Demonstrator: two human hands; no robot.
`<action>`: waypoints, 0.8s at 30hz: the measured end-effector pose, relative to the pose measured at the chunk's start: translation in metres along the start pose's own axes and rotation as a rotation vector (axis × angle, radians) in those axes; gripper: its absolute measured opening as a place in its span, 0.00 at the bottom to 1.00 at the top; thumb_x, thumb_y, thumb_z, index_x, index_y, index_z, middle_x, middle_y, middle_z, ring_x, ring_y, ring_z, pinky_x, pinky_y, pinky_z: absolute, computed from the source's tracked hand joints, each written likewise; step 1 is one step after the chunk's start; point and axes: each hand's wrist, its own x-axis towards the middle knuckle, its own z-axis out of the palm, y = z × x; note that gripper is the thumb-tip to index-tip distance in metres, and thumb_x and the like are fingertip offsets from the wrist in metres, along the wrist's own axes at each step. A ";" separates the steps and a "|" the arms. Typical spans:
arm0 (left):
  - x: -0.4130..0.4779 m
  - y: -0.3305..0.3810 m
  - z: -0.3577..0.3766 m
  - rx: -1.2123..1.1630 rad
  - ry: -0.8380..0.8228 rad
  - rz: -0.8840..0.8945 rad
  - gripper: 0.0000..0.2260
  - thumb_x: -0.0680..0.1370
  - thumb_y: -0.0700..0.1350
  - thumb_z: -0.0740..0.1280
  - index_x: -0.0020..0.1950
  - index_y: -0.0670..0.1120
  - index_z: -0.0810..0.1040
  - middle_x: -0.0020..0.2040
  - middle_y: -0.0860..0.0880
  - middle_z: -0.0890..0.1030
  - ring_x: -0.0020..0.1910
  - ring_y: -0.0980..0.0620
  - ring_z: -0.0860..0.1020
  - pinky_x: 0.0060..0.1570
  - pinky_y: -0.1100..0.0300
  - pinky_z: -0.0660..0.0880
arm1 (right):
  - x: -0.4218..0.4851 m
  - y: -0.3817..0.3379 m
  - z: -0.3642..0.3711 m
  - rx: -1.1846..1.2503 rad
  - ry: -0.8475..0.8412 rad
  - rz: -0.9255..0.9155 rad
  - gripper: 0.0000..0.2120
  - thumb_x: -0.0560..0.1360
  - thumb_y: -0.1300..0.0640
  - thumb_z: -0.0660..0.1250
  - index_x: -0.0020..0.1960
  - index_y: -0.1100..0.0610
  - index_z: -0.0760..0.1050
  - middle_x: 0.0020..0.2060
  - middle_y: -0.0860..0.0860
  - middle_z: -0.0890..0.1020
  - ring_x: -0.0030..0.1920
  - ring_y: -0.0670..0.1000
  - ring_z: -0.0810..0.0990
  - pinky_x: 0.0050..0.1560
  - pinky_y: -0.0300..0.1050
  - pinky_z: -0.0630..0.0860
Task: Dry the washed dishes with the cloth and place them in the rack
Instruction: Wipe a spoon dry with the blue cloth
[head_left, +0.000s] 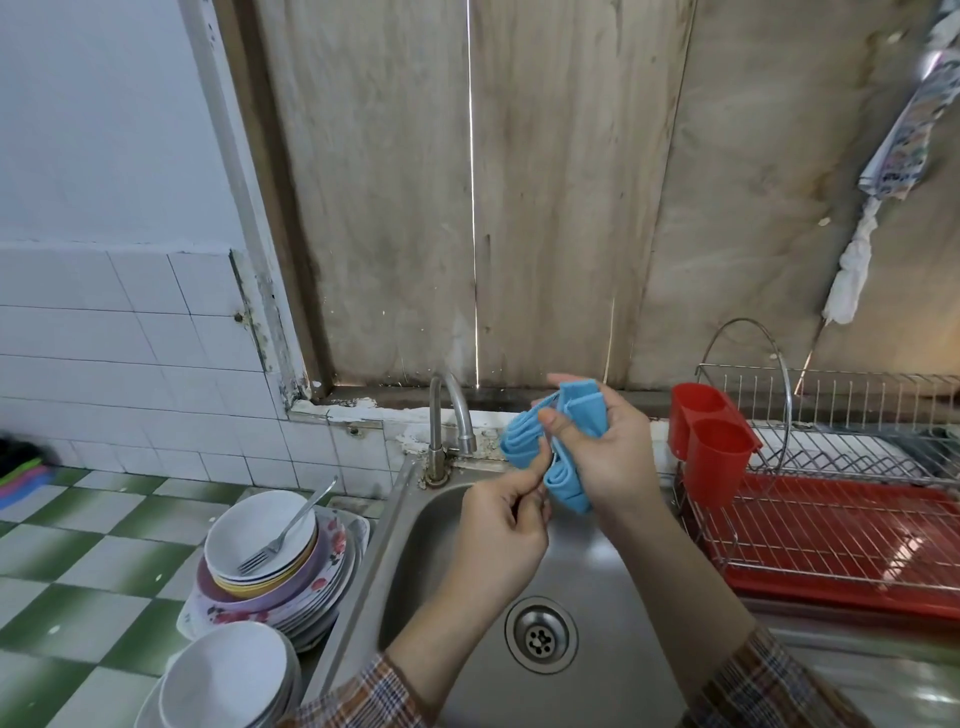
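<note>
Cloth (584, 413), folded, in right hand (615, 460) grip, edge in left hand (501, 527) pinch, over sink (571, 696).

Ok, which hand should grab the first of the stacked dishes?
Left, probably. The stacked dishes sit left of the sink, nearest the left hand, which only pinches an edge of the cloth. The right hand grips most of it, ready to wipe.

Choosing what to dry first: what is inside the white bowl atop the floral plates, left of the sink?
A metal fork lies in the white bowl, tines down, handle leaning over the far rim. The bowls stacked beneath show only their rims; their insides are covered.
</note>
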 end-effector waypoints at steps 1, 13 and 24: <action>-0.002 -0.002 -0.001 0.014 -0.004 0.001 0.21 0.75 0.38 0.56 0.63 0.53 0.78 0.27 0.60 0.71 0.26 0.64 0.66 0.31 0.70 0.65 | -0.001 0.003 -0.001 -0.030 -0.037 0.024 0.14 0.73 0.71 0.69 0.52 0.54 0.78 0.47 0.60 0.83 0.46 0.55 0.84 0.45 0.44 0.81; -0.016 -0.003 0.012 0.017 0.101 -0.010 0.16 0.80 0.35 0.60 0.65 0.45 0.77 0.23 0.59 0.71 0.24 0.64 0.66 0.30 0.71 0.64 | 0.005 0.000 -0.005 -0.238 0.238 -0.259 0.14 0.74 0.45 0.63 0.33 0.48 0.76 0.26 0.47 0.77 0.28 0.42 0.74 0.32 0.34 0.70; -0.009 -0.005 0.006 0.155 0.157 -0.031 0.20 0.73 0.40 0.60 0.63 0.48 0.79 0.44 0.61 0.83 0.43 0.65 0.78 0.50 0.61 0.77 | -0.027 -0.006 -0.010 0.607 0.080 0.420 0.16 0.78 0.50 0.59 0.62 0.52 0.77 0.51 0.53 0.82 0.50 0.53 0.81 0.49 0.46 0.78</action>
